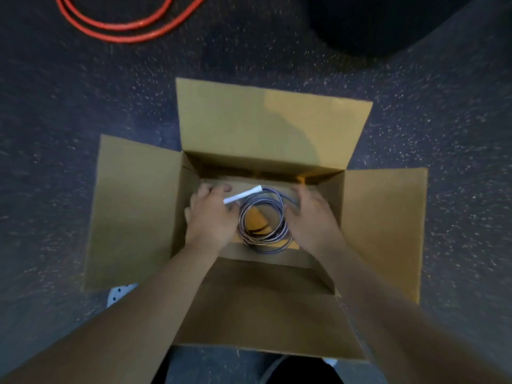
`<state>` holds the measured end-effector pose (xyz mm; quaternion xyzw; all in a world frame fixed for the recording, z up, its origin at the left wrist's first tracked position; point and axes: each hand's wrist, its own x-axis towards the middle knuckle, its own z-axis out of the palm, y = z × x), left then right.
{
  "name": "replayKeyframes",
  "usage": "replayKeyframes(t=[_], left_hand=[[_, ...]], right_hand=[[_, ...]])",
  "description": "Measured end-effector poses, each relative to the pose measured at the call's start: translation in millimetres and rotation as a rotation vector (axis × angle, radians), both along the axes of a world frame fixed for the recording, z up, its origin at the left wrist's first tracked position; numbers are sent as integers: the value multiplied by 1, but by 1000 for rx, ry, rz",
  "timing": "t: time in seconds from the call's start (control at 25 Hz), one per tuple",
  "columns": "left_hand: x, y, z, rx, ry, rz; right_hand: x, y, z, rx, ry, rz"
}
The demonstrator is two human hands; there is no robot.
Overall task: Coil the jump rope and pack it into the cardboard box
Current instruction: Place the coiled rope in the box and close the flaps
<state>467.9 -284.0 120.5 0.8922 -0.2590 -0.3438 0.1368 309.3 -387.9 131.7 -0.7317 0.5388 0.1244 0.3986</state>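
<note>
Head view, looking straight down: the jump rope (263,220) lies wound into a round coil of several greyish loops on the bottom of the open cardboard box (133,212), roughly in the middle of the floor of the box. One white handle (243,194) sticks out from the top left of the coil, lying at a slant; no second handle is visible. The left hand (212,214) is down inside the box on the left side of the coil, palm down, fingers (221,188) spread and loosely open, its edge against the handle and the loops; whether it pinches anything cannot be told, because the frame is blurred. The right hand (310,217) is on the right side of the coil, also palm down and open, its thumb side touching the outer loops, with nothing closed in its grip. Both bare forearms reach in over the near flap. All four flaps of the box are folded outward. The box stands on a dark speckled carpet floor (55,120). Well apart from it, at the top left, lies a red rope (124,26) in two curved strands. A dark round object (388,23) sits at the top right, too dim to identify.
</note>
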Motion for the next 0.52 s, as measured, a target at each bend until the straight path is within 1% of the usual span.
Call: replayKeyframes(t=[0.08,0.12,0.16,0.2,0.24,0.32,0.4,0.44,0.52], left_hand=[[27,10,48,-82,-170,-23],[42,17,69,-112,-283,-32],[55,24,87,-121,-372,9],[67,31,101,-109,-425,106],[75,36,110,-65,-431,224],[83,44,114,40,-320,396],[77,49,109,38,-195,449],[70,49,109,-4,-180,450],[50,41,112,-84,-241,414]], right_hand=[[-18,-13,47,-167,-51,-29],[-29,-19,66,-277,-21,-27],[-39,-25,80,-368,44,-40],[-48,-30,91,-428,131,-75],[-55,-33,98,-454,224,-130],[-67,-30,102,-421,340,-243],[-68,-20,105,-329,313,-313],[-65,-13,106,-308,270,-329],[-47,3,113,-347,167,-328]])
